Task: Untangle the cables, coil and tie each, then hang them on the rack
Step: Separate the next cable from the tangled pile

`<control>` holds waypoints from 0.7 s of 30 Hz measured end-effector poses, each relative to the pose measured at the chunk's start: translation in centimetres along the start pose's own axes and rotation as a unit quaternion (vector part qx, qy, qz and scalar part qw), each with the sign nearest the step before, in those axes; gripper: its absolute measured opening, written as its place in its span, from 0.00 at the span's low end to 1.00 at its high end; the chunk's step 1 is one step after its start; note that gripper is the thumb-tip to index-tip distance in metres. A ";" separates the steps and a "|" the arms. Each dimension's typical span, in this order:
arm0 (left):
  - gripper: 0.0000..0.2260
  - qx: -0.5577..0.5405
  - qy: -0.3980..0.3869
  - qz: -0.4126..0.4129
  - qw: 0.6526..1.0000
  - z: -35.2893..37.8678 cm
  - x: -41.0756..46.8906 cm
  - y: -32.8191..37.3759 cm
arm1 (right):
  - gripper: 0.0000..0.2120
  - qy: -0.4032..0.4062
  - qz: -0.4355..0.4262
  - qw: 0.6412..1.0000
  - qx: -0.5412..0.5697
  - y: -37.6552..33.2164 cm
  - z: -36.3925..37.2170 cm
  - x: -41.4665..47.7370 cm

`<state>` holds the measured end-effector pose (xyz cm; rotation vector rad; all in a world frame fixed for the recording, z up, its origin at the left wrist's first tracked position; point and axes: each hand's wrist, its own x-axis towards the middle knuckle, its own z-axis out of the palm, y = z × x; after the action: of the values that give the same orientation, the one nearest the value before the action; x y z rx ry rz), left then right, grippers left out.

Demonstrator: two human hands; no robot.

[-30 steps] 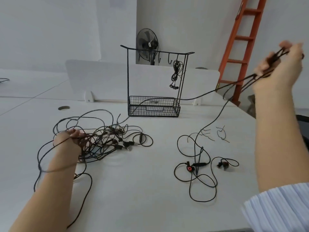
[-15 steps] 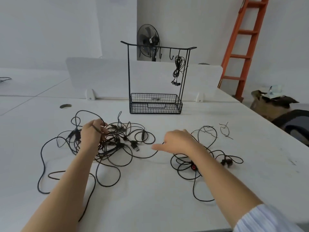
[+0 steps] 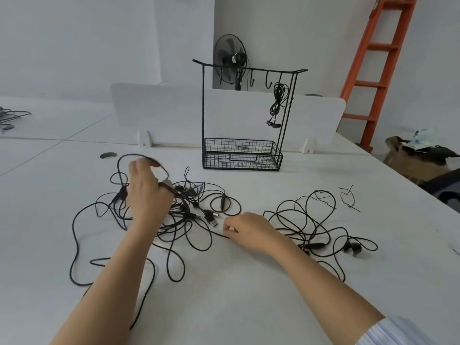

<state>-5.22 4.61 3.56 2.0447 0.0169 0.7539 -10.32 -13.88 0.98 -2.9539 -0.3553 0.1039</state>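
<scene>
Cables (image 3: 185, 211) lie tangled on the table (image 3: 224, 307); left hand (image 3: 146, 195) grips a raised loop (blurred), right hand (image 3: 249, 231) pinches one strand.

Blurry left fingers (image 3: 147, 162) above cable tangle (image 3: 184, 210)

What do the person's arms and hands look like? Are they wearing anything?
The left hand and right hand are bare: no gloves, rings or watch show. The left arm shows no sleeve. The right arm has a pale blue striped sleeve near the picture's bottom corner.
</scene>
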 end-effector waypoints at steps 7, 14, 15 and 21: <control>0.11 0.136 -0.083 -0.030 0.987 -2.3 1.6 -0.4 | 0.13 -0.047 0.036 0.997 0.055 2.2 -2.5 -1.6; 0.21 -0.076 -0.021 0.212 0.974 -2.7 1.1 0.0 | 0.11 0.111 0.033 0.980 0.161 2.2 -3.3 -1.3; 0.23 -0.180 -0.102 0.213 0.955 -2.8 0.9 0.3 | 0.11 0.134 0.028 0.972 0.190 2.0 -3.5 -1.3; 0.27 -0.166 -0.538 0.064 0.824 -0.5 -1.7 1.0 | 0.08 0.247 -0.029 0.921 0.300 0.4 -5.8 -1.3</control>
<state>-7.13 3.95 3.72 1.8693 -0.8394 -0.3959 -11.02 -15.47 6.66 -2.2516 -0.2711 -0.4511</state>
